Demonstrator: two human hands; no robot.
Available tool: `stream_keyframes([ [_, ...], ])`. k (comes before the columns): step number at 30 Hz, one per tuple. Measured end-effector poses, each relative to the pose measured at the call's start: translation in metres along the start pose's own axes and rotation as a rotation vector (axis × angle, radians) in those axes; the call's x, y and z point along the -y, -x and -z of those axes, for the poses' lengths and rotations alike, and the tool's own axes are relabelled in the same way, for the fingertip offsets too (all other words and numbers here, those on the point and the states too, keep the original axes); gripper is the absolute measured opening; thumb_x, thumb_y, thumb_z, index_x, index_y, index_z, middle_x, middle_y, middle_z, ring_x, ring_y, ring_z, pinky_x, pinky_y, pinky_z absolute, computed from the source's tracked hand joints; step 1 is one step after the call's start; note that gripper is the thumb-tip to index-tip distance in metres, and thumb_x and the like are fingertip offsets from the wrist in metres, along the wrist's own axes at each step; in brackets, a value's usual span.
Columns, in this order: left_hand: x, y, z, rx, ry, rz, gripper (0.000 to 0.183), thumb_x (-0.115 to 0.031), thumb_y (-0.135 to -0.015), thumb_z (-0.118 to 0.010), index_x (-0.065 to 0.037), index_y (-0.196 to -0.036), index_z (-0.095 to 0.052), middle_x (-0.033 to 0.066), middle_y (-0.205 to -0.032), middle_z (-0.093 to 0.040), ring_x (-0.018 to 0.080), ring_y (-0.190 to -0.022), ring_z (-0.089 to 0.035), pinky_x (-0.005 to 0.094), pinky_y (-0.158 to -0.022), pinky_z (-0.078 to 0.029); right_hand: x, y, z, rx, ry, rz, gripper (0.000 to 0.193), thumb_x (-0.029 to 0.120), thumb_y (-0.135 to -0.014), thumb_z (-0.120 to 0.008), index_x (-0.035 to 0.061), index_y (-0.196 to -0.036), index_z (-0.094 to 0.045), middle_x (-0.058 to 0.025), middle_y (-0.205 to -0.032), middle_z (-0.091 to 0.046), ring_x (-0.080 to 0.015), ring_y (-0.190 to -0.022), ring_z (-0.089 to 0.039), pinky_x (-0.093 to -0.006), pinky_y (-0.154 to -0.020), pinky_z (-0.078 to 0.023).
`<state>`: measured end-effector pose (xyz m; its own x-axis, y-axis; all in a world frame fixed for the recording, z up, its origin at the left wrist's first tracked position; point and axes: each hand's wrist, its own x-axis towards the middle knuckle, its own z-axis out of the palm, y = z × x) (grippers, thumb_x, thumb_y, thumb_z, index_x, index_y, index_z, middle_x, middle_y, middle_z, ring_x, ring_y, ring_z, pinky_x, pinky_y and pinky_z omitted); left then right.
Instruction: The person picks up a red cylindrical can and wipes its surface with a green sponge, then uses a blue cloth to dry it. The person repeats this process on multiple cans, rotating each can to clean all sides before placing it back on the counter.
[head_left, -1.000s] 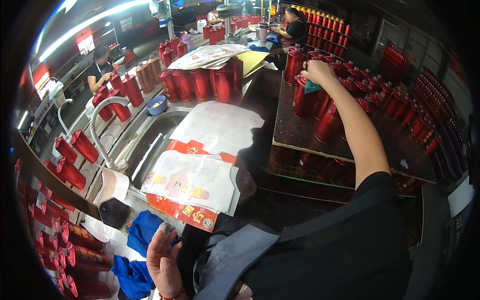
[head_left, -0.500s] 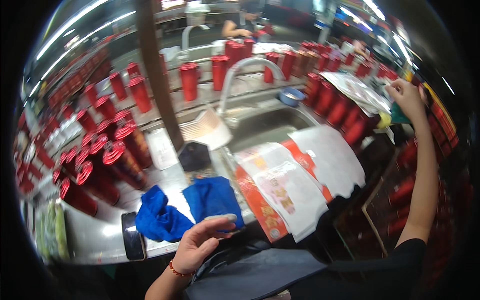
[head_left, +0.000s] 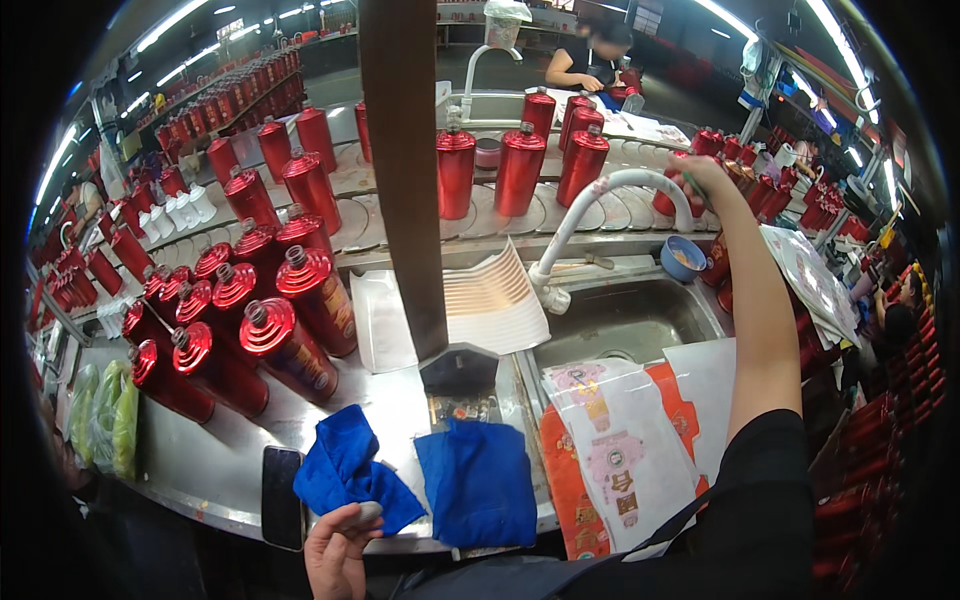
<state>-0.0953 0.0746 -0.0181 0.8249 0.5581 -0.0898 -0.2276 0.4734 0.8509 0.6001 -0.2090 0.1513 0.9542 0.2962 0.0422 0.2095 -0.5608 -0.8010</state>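
My left hand [head_left: 338, 555] is low in the view, just below a crumpled blue cloth [head_left: 350, 465]. Its fingers are loosely bent with the thumb apart, and a pale grey cover [head_left: 369, 513] caps one fingertip. Far forward, beyond the curved white faucet [head_left: 600, 190], my right hand [head_left: 708, 180] reaches down by a red bottle [head_left: 664, 203]. The right fingers are blurred and partly hidden, so a grip on the bottle cannot be made out. A folded blue cloth [head_left: 475, 485] lies right of the crumpled one.
Red bottles [head_left: 290, 345] crowd the steel counter at left; more stand on the slatted conveyor [head_left: 400, 225]. A brown post [head_left: 400, 150] rises mid-view. Around are a sink [head_left: 640, 325], blue bowl [head_left: 682, 258], printed label sheets [head_left: 620, 450], phone [head_left: 281, 495] and a co-worker [head_left: 585, 60] beyond.
My view has swung rightward and steadied. My right hand has gone from beside the paper stack at far right to the red bottles past the faucet. My left hand is lower, nearer the crumpled cloth.
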Motion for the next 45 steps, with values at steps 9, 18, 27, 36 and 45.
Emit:
stream_keyframes([
  [9, 0.008, -0.043, -0.033, 0.071, -0.050, 0.108, 0.048, -0.022, -0.103, -0.057, 0.010, -0.139, -0.051, 0.0241, -0.134, -0.062, 0.0349, -0.124, -0.062, 0.0439, -0.104, -0.050, -0.079, -0.107, -0.065, -0.318, 0.676, 0.564, 0.078, 0.032, -0.093, -0.071, 0.0167, -0.159, -0.033, -0.0307, -0.126, -0.061, -0.0417, -0.116, -0.065, -0.0453, -0.098, -0.053],
  [18, 0.006, -0.033, -0.022, -0.048, -0.084, 0.120, 0.051, -0.025, -0.105, -0.055, 0.010, -0.141, -0.050, 0.0263, -0.138, -0.060, 0.0355, -0.126, -0.061, 0.0410, -0.104, -0.050, -0.051, -0.118, -0.071, -0.499, 0.656, 0.337, 0.043, 0.047, -0.097, -0.061, 0.0119, -0.121, -0.066, -0.0252, -0.121, -0.064, -0.0447, -0.109, -0.065, -0.0536, -0.090, -0.054],
  [27, 0.005, -0.037, -0.046, 0.171, -0.160, 0.130, 0.049, -0.021, -0.104, -0.057, 0.011, -0.140, -0.050, 0.0260, -0.136, -0.061, 0.0356, -0.126, -0.061, 0.0463, -0.108, -0.049, -0.036, -0.003, 0.012, -0.735, 0.772, 0.281, 0.046, 0.050, -0.098, -0.057, 0.0083, -0.097, -0.077, -0.0189, -0.096, -0.074, -0.0398, -0.092, -0.071, -0.0503, -0.084, -0.055],
  [36, -0.025, -0.096, -0.161, 0.847, -0.695, -0.387, 0.060, -0.017, -0.086, -0.075, 0.002, -0.140, -0.057, 0.0216, -0.139, -0.058, 0.0339, -0.132, -0.054, 0.0412, -0.109, -0.043, 0.141, 0.276, 0.086, -0.077, 0.769, 0.790, 0.030, 0.022, -0.099, -0.063, -0.0023, -0.083, -0.066, -0.0035, -0.067, -0.056, -0.0099, -0.062, -0.054, -0.0289, -0.060, -0.042],
  [45, 0.015, -0.087, -0.179, 0.616, -0.462, -0.227, 0.120, -0.028, -0.079, -0.089, 0.001, -0.161, -0.007, 0.0226, -0.153, -0.039, 0.0309, -0.141, -0.045, 0.0428, -0.116, -0.038, 0.126, 0.319, -0.096, 0.725, -0.002, 0.564, 0.022, 0.020, -0.096, -0.072, -0.0016, -0.092, -0.073, -0.0016, -0.074, -0.067, -0.0050, -0.069, -0.059, -0.0211, -0.062, -0.045],
])
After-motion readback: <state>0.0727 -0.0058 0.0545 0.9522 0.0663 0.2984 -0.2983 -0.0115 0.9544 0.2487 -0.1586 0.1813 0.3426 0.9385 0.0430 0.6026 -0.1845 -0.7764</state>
